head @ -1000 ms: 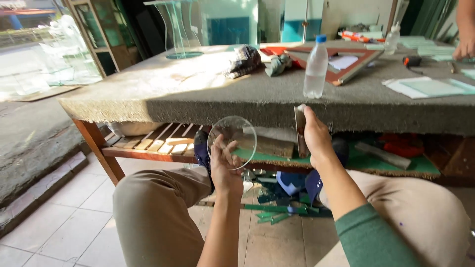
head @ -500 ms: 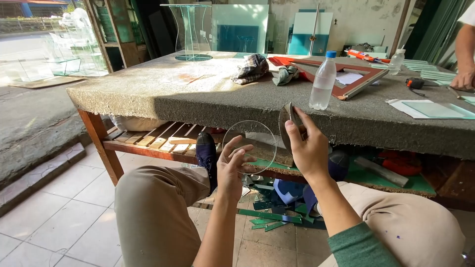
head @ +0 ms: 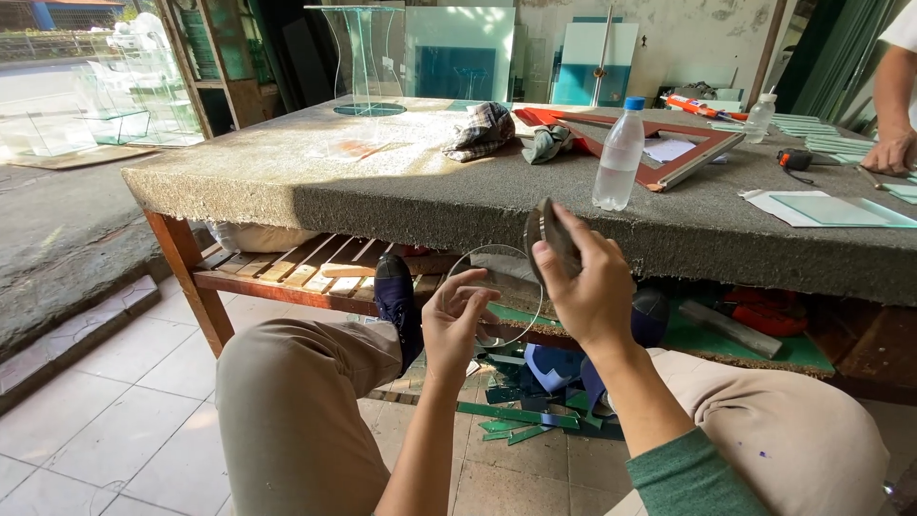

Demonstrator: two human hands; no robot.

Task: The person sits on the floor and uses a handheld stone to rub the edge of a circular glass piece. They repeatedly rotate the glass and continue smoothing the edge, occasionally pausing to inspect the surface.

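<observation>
Clear glass, cut as a round disc (head: 497, 294), is being held up in front of the desk (head: 401, 191), just below its carpeted front edge. The left hand (head: 457, 323) is pinching the disc's lower left rim, its grip closing narrowly on the glass with thumb and fingertips (head: 475, 280). The right hand (head: 587, 287) is holding a small dark flat block (head: 546, 229) against the disc's upper right rim, its grip wrapping the block with the fingers curled over it. Both hands are hovering between the person's knees, near the desk's lower shelf (head: 287, 277) of wooden slats.

On the desk, a plastic water bottle (head: 618, 158) with a blue cap is standing upright near the front edge, just above the right hand in the view. Behind the bottle, a red wooden frame (head: 707, 153) is lying flat, with crumpled cloths (head: 482, 129) to its left. A curved clear stand (head: 361, 57) is rising at the desk's far side. To the right of the bottle, a flat pane of glass (head: 831, 208) is resting on white paper, and another person's hand (head: 888, 153) is leaning on the desk's right end.

Below the desk, green glass offcuts (head: 521, 420) are lying scattered on the tiled floor (head: 115, 420), and a dark shoe (head: 394, 296) is propped on the lower shelf beside the left hand.
</observation>
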